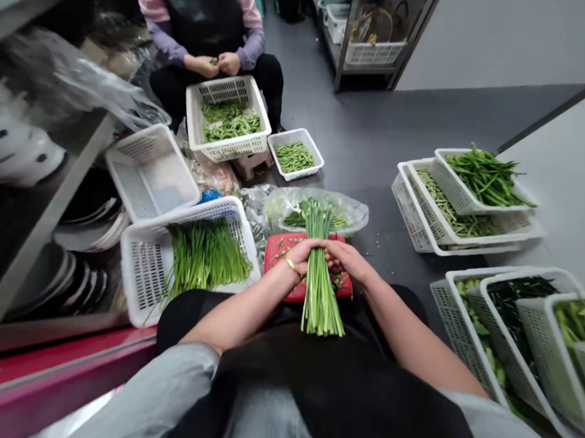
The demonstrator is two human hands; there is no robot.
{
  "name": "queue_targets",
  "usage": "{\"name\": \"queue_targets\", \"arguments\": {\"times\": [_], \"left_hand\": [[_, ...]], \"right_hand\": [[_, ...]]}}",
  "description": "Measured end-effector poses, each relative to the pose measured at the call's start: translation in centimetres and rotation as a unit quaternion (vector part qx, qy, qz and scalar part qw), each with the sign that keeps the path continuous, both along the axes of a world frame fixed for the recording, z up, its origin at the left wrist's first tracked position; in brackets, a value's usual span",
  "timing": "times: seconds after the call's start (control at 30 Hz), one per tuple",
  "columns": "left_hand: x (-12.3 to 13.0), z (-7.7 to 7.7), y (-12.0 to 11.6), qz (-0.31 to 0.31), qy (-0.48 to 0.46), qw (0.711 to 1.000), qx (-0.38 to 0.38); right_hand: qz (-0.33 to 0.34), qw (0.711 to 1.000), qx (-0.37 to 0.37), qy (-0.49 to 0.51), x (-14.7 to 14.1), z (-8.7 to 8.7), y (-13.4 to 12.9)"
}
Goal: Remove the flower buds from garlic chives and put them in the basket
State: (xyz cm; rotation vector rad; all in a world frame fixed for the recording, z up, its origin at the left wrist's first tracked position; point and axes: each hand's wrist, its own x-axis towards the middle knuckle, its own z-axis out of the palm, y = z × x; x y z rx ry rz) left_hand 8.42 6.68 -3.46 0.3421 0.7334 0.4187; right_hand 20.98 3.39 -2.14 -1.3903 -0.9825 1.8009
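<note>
A thick bundle of garlic chives [321,294] lies between my hands, its pale cut ends toward me and its darker tips pointing away. From the left side, my left hand [301,254] is closed round the stalks; a gold bangle circles that wrist. My right hand [346,257] grips the same bundle from the right, its fingers partly behind the stalks. Under the hands is a red stool [276,246] with small green scraps on it. More garlic chives [208,256] fill part of a white basket [136,261] at my left.
Opposite sits a person [201,19] in a dark apron, hands over a basket [227,149] of green pieces. A small basket [296,172] of cut beans stands nearby. Stacked baskets of green vegetables [485,179] line the right side. A shelf with plates [91,231] borders the left.
</note>
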Motion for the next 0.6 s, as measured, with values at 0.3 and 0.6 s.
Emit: {"name": "queue_targets", "arguments": {"times": [0.3, 0.6], "left_hand": [[-6.0, 7.7, -2.9, -0.098, -0.084, 0.957, 0.261], [-7.3, 8.3, -4.7, -0.065, -0.038, 0.95, 0.303]], "right_hand": [[-0.196, 0.877, 0.369, -0.237, 2.0, 9.0, -4.4], [0.122, 0.962, 0.229, -0.082, 3.2, 8.4, -5.6]]}}
